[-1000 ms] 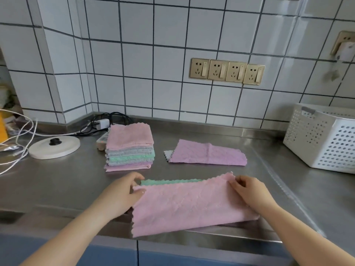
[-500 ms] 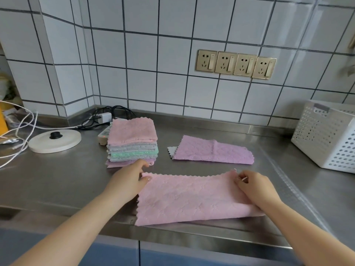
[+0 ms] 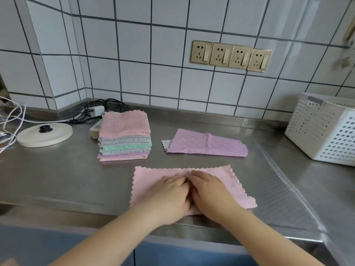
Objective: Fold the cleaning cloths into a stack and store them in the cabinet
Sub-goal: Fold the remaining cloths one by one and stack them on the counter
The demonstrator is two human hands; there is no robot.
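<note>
Your left hand (image 3: 173, 191) and right hand (image 3: 209, 189) lay flat, fingers straight, side by side, pressing the pale pink scalloped-edge cloth (image 3: 236, 189) onto the stainless steel surface (image 3: 57, 179) near its front edge. Folded stack of pink, grey and green cloths (image 3: 124, 136) sat behind-left; lilac folded cloth (image 3: 207, 144) behind-right.

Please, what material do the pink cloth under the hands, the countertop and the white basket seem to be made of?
Pink cloth: probably soft microfibre, fuzzy matte surface, zigzag edges.
Countertop: likely stainless steel, grey with a dull brushed sheen.
White basket: apparently rigid plastic, smooth walls with rows of holes.
</note>
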